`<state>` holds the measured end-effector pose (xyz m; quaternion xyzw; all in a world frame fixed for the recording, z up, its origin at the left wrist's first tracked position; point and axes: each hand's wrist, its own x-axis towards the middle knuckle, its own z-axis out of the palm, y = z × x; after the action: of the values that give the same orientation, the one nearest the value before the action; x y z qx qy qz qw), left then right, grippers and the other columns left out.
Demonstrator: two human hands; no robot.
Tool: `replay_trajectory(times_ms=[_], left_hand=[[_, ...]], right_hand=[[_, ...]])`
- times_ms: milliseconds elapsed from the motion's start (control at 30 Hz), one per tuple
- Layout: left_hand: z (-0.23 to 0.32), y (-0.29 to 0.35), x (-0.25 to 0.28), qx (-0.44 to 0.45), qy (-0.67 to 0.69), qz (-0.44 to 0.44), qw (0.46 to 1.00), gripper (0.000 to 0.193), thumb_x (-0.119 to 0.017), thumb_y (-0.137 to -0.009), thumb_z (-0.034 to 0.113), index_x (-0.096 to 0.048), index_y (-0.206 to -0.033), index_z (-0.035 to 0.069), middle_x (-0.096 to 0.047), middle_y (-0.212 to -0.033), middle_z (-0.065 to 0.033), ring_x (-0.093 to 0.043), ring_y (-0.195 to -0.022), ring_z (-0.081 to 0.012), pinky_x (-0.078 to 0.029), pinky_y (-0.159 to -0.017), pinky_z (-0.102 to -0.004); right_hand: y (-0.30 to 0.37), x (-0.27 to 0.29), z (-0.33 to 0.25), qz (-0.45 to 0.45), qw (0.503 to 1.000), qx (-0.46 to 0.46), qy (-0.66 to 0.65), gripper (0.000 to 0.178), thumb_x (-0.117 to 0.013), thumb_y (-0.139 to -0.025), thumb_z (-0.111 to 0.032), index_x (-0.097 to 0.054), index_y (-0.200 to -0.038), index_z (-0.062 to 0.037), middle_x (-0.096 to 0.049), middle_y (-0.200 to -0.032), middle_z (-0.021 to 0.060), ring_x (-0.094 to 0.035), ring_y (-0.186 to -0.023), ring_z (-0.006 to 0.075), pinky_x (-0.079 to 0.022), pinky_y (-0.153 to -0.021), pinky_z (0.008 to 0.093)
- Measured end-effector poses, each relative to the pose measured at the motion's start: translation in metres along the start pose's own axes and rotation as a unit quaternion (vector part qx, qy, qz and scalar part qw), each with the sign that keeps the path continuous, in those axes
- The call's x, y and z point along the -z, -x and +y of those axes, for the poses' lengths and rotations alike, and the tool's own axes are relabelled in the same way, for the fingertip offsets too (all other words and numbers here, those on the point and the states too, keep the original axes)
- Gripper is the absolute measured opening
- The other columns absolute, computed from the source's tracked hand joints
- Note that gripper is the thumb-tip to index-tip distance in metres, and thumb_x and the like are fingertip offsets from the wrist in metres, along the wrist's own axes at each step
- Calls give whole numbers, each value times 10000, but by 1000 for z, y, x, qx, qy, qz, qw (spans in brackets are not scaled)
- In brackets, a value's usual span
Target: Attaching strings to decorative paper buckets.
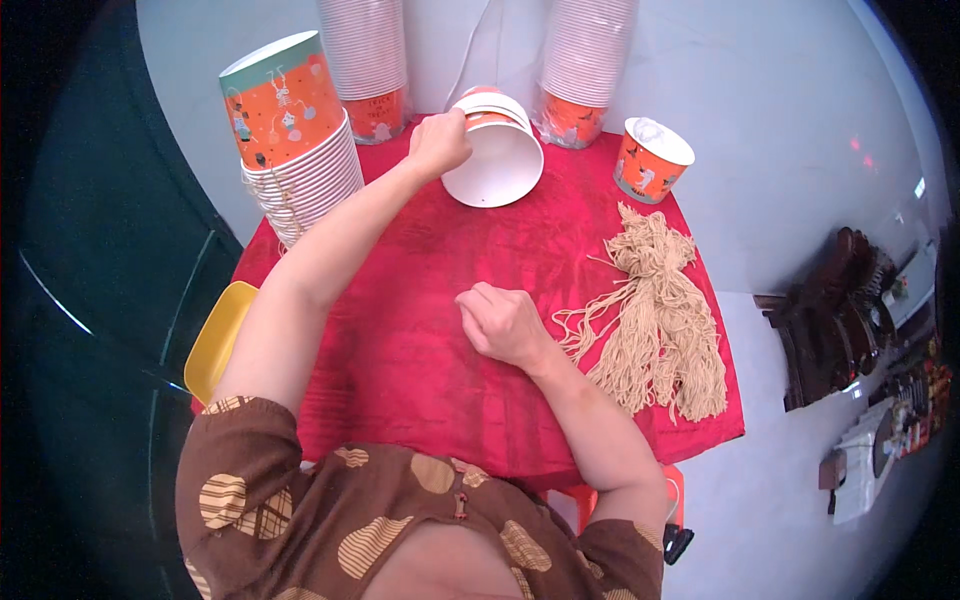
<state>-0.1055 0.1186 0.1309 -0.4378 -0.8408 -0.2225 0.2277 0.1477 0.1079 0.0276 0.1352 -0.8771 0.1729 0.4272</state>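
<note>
Near the far edge of the red-covered worktop (400, 340), a short nested stack of paper tubs (494, 168), tipped mouth-forward, is gripped at its left side, by the rims, by the left hand (441, 145). The right hand (502, 322) is curled over the worktop's middle; whether anything is held inside cannot be told. The tubs are judged light, fairly stiff but easily dented, best taken by the rolled rims.

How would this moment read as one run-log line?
left hand: holds tipped paper cups at rim | right hand: curled, left of yarn bundle | surface: red cloth
</note>
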Motion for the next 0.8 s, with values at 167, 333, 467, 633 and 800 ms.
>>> replay_trajectory(times_ms=[167, 333, 467, 633, 800], left_hand=[[-11, 9, 12, 75, 80, -56, 992, 303, -577, -732, 154, -681, -920, -58, -666, -927, -289, -659, -918, -414, -512, -823, -497], [-19, 28, 36, 143, 218, -38, 965, 299, -589, -733, 176, -677, -860, -80, -672, -853, -274, -680, -907, -360, -513, -805, -458], [-27, 47, 50, 185, 394, -25, 900, 270, -565, -756, 144, -630, -857, -98, -658, -736, -200, -680, -643, -277, -489, -527, -386], [-18, 87, 88, 223, 523, -29, 822, 227, -530, -785, 106, -590, -889, -87, -645, -697, -150, -634, -462, -213, -362, -323, -266], [-17, 126, 121, 244, 502, -11, 830, 182, -550, -827, 157, -600, -834, -18, -547, -577, -37, -458, -356, -106, -289, -295, -238]], right_hand=[[3, -2, 1, -8, 1000, 1, 1, 85, -629, -762, -35, -545, -764, -47, -531, -675, 112, -590, -555, 287, -495, -477, 388], [3, -2, 1, -3, 1000, 0, -3, 73, -632, -768, -43, -563, -792, -42, -541, -686, 112, -596, -564, 291, -496, -481, 387], [3, -3, -1, -2, 1000, 5, -10, 72, -636, -772, -45, -584, -821, -39, -555, -697, 113, -602, -573, 294, -498, -490, 386], [2, -5, -4, 2, 1000, 15, -21, 76, -639, -766, -39, -585, -819, -32, -561, -699, 119, -602, -572, 299, -499, -492, 386], [4, -4, -3, -15, 1000, 22, -5, 89, -630, -742, 4, -610, -828, 2, -599, -710, 135, -614, -582, 292, -508, -511, 378]])
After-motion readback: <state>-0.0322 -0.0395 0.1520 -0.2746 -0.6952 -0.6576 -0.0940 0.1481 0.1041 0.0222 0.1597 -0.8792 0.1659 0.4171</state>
